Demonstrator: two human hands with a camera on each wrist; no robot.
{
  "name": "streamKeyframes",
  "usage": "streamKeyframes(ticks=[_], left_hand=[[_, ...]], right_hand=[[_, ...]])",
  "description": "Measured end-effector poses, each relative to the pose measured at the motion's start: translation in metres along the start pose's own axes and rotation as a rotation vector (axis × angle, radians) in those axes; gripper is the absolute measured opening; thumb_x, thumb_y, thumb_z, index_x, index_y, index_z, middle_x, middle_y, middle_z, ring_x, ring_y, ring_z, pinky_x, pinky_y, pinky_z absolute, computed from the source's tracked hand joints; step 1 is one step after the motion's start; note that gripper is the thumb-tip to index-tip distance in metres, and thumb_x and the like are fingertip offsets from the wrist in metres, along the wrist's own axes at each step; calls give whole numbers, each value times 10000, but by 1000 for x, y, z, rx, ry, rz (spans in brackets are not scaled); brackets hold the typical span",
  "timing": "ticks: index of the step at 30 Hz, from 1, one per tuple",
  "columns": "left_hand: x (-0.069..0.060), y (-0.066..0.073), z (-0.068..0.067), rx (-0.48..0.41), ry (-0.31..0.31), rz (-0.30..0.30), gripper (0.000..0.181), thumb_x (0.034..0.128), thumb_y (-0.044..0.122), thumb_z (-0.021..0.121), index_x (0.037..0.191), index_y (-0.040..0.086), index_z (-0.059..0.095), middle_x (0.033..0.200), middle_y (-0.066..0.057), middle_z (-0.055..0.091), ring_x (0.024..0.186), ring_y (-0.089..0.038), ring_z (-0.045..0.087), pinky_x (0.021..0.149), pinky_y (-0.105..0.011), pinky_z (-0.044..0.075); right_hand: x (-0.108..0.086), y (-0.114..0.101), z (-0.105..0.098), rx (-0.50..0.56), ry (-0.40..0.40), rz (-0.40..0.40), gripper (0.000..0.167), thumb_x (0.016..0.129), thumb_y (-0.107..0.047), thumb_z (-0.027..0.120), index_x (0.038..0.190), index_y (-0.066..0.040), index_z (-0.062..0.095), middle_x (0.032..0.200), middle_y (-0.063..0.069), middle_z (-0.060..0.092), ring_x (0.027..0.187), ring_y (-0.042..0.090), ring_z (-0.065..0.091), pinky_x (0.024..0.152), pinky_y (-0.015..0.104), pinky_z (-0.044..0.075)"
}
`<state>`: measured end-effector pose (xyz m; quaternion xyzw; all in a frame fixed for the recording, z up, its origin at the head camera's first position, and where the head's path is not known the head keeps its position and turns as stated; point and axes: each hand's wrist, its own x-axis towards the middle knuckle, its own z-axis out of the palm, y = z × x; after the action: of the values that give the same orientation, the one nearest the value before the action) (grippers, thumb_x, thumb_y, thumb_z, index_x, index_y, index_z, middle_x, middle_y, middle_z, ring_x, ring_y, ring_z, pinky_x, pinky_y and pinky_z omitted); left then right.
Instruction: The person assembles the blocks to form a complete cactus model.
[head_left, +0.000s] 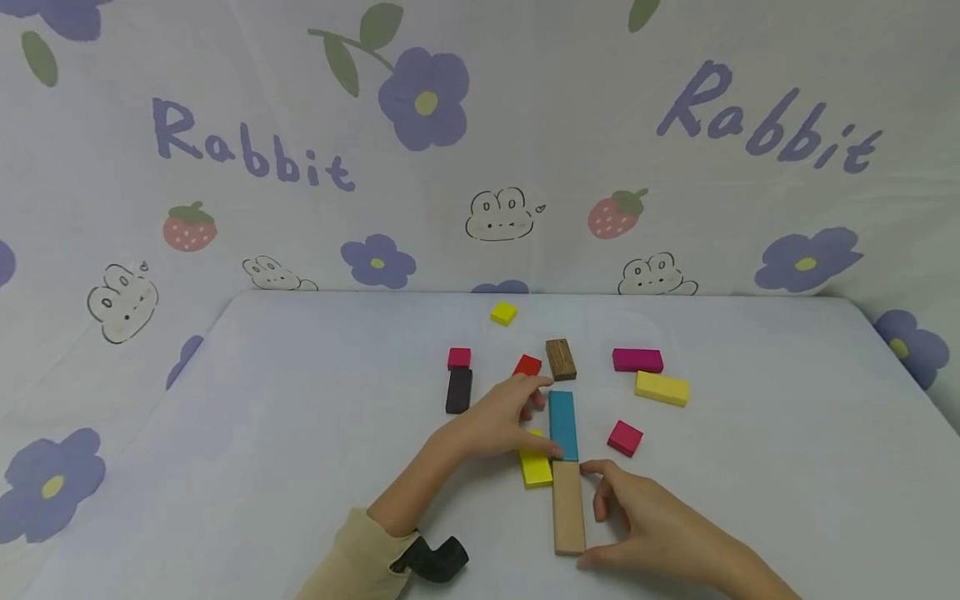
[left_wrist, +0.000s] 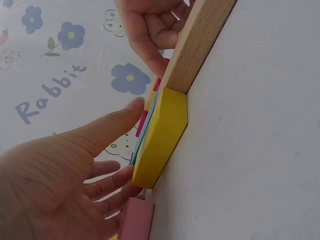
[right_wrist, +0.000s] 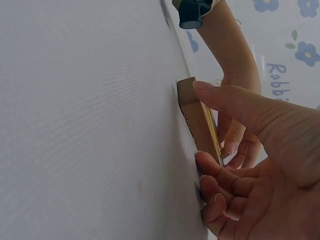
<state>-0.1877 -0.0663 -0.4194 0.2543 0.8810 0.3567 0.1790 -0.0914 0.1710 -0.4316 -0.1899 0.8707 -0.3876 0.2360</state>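
A blue block (head_left: 563,425) and a plain wooden block (head_left: 568,508) lie end to end on the white table. My left hand (head_left: 498,417) spans the blue block lengthwise, its thumb at the near end and its index finger at the far end. My right hand (head_left: 652,521) grips the wooden block by its two ends; the right wrist view shows the thumb on one end of this block (right_wrist: 200,120). Beneath my left thumb, a yellow block (left_wrist: 162,135) stands alongside the blue and wooden ones. A red block (head_left: 528,364) sits just beyond the left fingers.
Left of my left hand lie a black block (head_left: 459,390) and a small pink block (head_left: 460,358). Farther back are a brown block (head_left: 561,359) and a small yellow block (head_left: 504,313). On the right are a magenta block (head_left: 637,360), a long yellow block (head_left: 662,388) and a crimson block (head_left: 625,438).
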Motion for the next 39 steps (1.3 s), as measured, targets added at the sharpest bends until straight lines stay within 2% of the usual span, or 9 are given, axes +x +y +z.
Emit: streamKeyframes(ticks=[5, 8, 11, 21, 24, 27, 31, 35, 39], left_hand=[[-4, 3, 0, 17, 36, 40, 798, 895, 310, 863, 1550, 53, 487, 1264, -77, 631, 1076, -189, 554, 880, -200, 505], [-7, 6, 1, 21, 58, 44, 732, 916, 318, 844, 1529, 71, 530, 1297, -85, 623, 1148, -215, 571, 938, -227, 532], [-10, 9, 3, 32, 70, 44, 655, 942, 322, 816, 1507, 99, 572, 1327, -84, 615, 1204, -218, 580, 982, -255, 556], [-30, 20, 16, 127, 106, 121, 549, 1001, 259, 751, 1494, 74, 594, 1419, -80, 578, 1333, -233, 531, 1122, -318, 512], [-36, 24, 21, 139, 111, 109, 552, 1015, 266, 733, 1507, 71, 578, 1475, -77, 553, 1383, -234, 505, 1144, -316, 492], [-42, 28, 27, 130, 108, 90, 561, 1027, 280, 713, 1527, 79, 556, 1523, -57, 528, 1432, -221, 476, 1164, -317, 470], [-50, 33, 32, 134, 87, 68, 573, 1029, 282, 712, 1545, 103, 540, 1546, -31, 522, 1445, -196, 477, 1148, -290, 478], [-54, 30, 34, 144, 79, 40, 613, 998, 276, 757, 1547, 117, 537, 1556, -20, 515, 1432, -182, 486, 1138, -273, 482], [-54, 22, 34, 106, 78, 17, 660, 954, 249, 810, 1540, 109, 541, 1550, -28, 514, 1410, -186, 496, 1138, -273, 482]], right_hand=[[3, 10, 1, -19, 6, -4, 954, 763, -461, 944, 1464, 0, 490, 891, -68, 584, 700, 90, 515, 583, 187, 453], [-2, -3, -5, -10, 2, -13, 902, 783, -374, 948, 1445, 41, 497, 886, -56, 588, 707, 101, 514, 589, 189, 451], [-5, -11, -12, 3, -3, -11, 838, 795, -311, 944, 1433, 29, 520, 894, -51, 603, 713, 112, 522, 605, 190, 467], [-11, -9, -45, -64, 98, -136, 593, 888, -284, 868, 1354, -24, 608, 989, -64, 668, 790, 40, 574, 629, 211, 512], [-10, -8, -56, -74, 138, -176, 491, 904, -257, 852, 1292, -34, 652, 1009, -48, 684, 806, 47, 582, 621, 220, 511], [-10, -7, -67, -90, 180, -164, 414, 908, -219, 848, 1251, -53, 684, 1013, -48, 699, 827, 67, 579, 631, 225, 520], [-10, -7, -80, -128, 252, -145, 402, 907, -192, 848, 1255, -54, 700, 987, -48, 690, 843, 95, 587, 659, 233, 538], [-8, -7, -90, -147, 308, -139, 385, 926, -190, 829, 1266, -58, 704, 986, -34, 682, 861, 127, 600, 672, 239, 544], [-4, -4, -98, -144, 342, -126, 358, 938, -166, 810, 1258, -43, 705, 999, -2, 697, 894, 165, 613, 700, 238, 554]])
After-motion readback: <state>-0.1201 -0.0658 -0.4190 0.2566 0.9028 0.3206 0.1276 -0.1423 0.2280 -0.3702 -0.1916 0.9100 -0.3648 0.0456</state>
